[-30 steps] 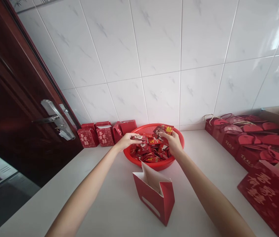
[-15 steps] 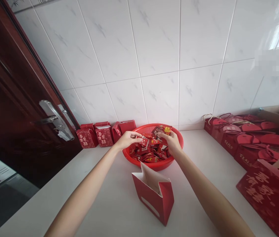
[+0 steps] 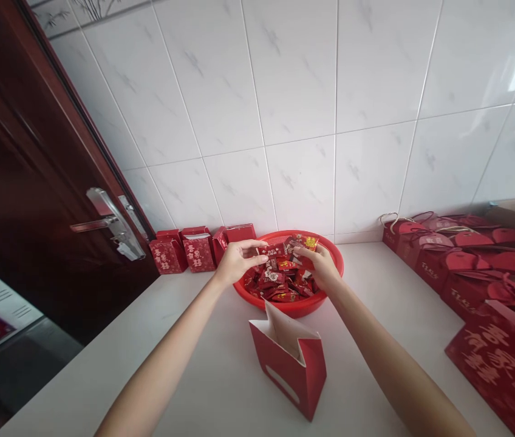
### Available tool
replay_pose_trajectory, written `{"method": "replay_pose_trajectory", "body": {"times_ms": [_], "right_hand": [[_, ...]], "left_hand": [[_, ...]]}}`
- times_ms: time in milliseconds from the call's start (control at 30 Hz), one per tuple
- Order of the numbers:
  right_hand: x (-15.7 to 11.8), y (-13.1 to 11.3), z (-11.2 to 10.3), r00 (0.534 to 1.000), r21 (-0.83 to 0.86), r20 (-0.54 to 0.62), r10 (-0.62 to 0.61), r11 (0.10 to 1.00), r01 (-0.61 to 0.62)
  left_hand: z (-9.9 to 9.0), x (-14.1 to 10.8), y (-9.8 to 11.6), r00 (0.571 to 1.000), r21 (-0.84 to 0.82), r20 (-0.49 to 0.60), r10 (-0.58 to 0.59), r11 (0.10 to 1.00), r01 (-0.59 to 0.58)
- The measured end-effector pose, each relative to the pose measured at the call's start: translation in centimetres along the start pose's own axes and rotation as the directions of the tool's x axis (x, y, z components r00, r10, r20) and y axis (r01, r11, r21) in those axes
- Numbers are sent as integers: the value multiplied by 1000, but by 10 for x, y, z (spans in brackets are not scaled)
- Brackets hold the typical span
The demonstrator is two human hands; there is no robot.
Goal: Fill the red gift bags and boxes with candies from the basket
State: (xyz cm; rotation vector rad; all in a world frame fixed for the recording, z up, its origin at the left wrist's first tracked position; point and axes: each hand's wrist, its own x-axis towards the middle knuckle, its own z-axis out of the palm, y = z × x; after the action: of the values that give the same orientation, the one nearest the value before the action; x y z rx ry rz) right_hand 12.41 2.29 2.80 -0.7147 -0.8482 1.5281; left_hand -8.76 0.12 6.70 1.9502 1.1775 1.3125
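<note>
A red plastic basket [image 3: 294,308] holds many red wrapped packets [image 3: 272,279]. Over its left side, my left hand [image 3: 238,262] pinches a small red packet [image 3: 272,250] between thumb and fingers. My right hand [image 3: 320,264] is closed on a dark red packet with gold print [image 3: 305,243], above the basket's right side. In front of the basket stands a red paper box [image 3: 287,364], its top open and its pale inside showing.
Several small red boxes [image 3: 199,249] stand by the tiled wall at the left. Red boxes with cord handles [image 3: 435,261] line the right side, with a flat printed red box [image 3: 498,358] nearer. A dark door [image 3: 25,152] is at the left.
The view has shifted slightly, so things appear a little farther right. The packet at my left hand now lies flatter and nearer the one in my right hand.
</note>
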Motion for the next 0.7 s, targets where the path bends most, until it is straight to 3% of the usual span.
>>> {"method": "replay_pose_trajectory", "body": {"times_ms": [67,133,233,300,433,633,700], "right_hand": [[-5,-8,4,996,53,73,57,997,-61],[-13,-19,9,985,84,162,68,993,-82],[-31,-36,17,970,77,242,-22,997,4],[-42,-46,20,962,57,264,-65,997,52],[-57,-60,23,952,17,293,-85,996,84],[-65,-68,24,942,-44,317,-114,990,134],[-66,-67,24,930,-67,349,-117,986,150]], "left_hand": [[4,-6,10,967,80,-72,245,968,-240],[7,-12,22,879,196,-128,459,881,-431],[14,-20,37,757,311,-178,628,766,-562],[18,-23,43,720,337,-183,669,731,-594],[24,-26,49,697,377,-207,687,713,-591],[32,-34,52,585,462,-313,748,658,-594],[36,-37,54,580,465,-312,753,653,-598]]}}
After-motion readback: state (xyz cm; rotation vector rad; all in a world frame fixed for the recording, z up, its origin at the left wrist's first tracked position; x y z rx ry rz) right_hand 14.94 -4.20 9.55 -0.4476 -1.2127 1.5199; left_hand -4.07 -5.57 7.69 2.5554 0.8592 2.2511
